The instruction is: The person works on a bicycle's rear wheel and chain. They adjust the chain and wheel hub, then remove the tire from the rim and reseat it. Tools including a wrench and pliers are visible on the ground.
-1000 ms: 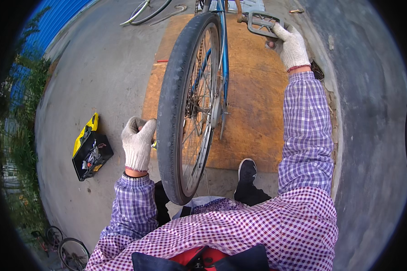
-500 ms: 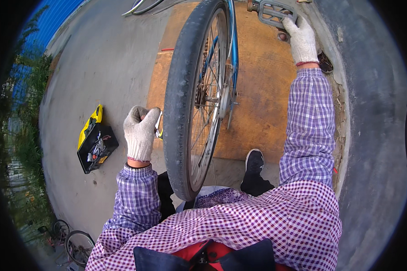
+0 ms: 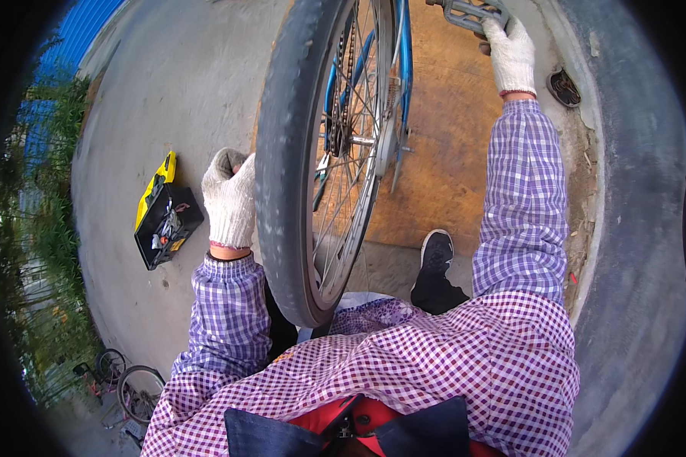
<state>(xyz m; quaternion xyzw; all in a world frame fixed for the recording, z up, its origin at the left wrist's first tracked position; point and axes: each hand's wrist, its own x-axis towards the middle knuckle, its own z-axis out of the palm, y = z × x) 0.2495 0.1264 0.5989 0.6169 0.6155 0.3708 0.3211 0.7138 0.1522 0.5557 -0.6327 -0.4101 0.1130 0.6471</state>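
nearest the camera is the person's own chest, in a purple-and-white checked shirt [image 3: 404, 373] with a dark collar over red. both checked sleeves run up from it. a black shoe [image 3: 437, 255] stands on the concrete ground [image 3: 160, 99] just past the shirt, at the near edge of a brown board [image 3: 450, 152] laid flat.

the bicycle wheel [image 3: 312, 160] rises upright between the arms, its grey tyre close to the lens and its spokes and hub showing behind. the left hand [image 3: 229, 199], in a white knit glove, is curled with the fingers bent and sits right against the left side of the tyre; whether it grips the tyre or something behind it cannot be told. left of that hand, well apart, a yellow-and-black toolbox [image 3: 164, 213] lies open on the ground with small tools inside.

farther up, the blue bicycle frame [image 3: 404, 53] runs beside the wheel. the right hand [image 3: 509, 55], also gloved, is stretched out far ahead and closed around a grey pedal [image 3: 465, 11] at the top edge. a small dark round object [image 3: 564, 86] lies just right of it. bicycle wheels [image 3: 133, 388] lie by the greenery at lower left.
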